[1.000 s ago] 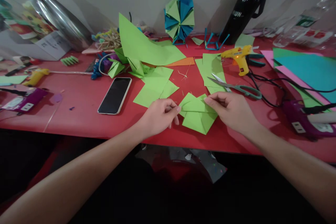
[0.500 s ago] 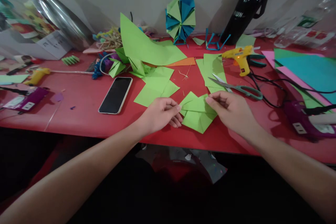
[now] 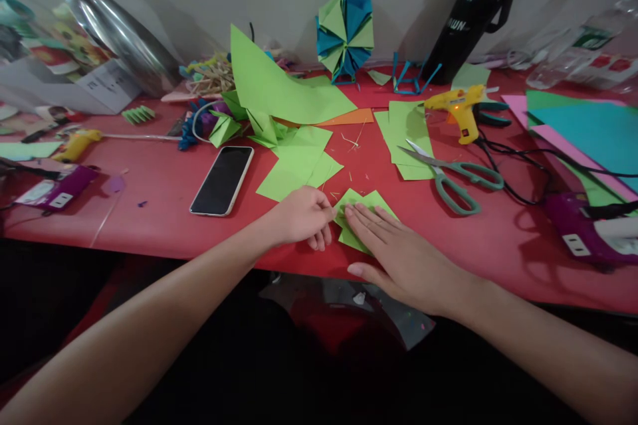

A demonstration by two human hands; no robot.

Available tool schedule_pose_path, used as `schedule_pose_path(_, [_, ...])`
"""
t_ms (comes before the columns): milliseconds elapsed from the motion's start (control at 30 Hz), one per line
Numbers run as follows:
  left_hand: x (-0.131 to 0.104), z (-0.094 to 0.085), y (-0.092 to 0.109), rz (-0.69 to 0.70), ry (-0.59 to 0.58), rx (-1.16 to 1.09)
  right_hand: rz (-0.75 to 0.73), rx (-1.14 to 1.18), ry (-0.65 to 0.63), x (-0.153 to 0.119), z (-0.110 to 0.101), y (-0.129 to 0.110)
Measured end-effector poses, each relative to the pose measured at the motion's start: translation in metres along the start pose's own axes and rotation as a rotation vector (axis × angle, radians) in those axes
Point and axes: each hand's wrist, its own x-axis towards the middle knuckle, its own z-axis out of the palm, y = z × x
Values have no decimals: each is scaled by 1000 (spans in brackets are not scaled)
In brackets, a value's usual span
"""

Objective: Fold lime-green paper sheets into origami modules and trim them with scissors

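Observation:
A folded green paper (image 3: 375, 201) lies near the front edge of the red table (image 3: 164, 236). My right hand (image 3: 393, 246) rests flat on it with fingers stretched out, covering much of its right and lower part. At the paper's left corner is my left hand (image 3: 306, 216), its thumb and index finger pinched on that corner and the other fingers curled below. Just behind lie more green sheets (image 3: 294, 163), and to the right two green pieces (image 3: 403, 136) sit partly under the scissors (image 3: 448, 172).
A phone (image 3: 222, 180) lies left of my left hand. Yellow glue gun (image 3: 461, 113), black cables, purple power strip (image 3: 578, 229) and coloured sheets (image 3: 593, 139) are on the right. Behind stand a blue-green paper wheel (image 3: 345, 33), black bottle (image 3: 463, 26) and steel jug (image 3: 114, 26).
My right hand has moved left from the paper's right edge and flattened onto it. The paper's right side now looks folded over, making it narrower. My left hand has shifted slightly left.

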Motion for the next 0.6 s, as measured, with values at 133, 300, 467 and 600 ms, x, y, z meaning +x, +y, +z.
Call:
schedule_pose_path(133, [-3,-1,1,11,24,179,-4,29,-17,0,-2,3])
schedule_pose_path(300, [-11,3,2,143,198,637,-3,13,-41,1,-5,2])
schedule_pose_path(467, [-18,8,-1,494,402,1181,-15,2,-49,2,-5,1])
schedule_pose_path(600, [-19,9,-12,707,275,1331,6,45,-54,2,-7,1])
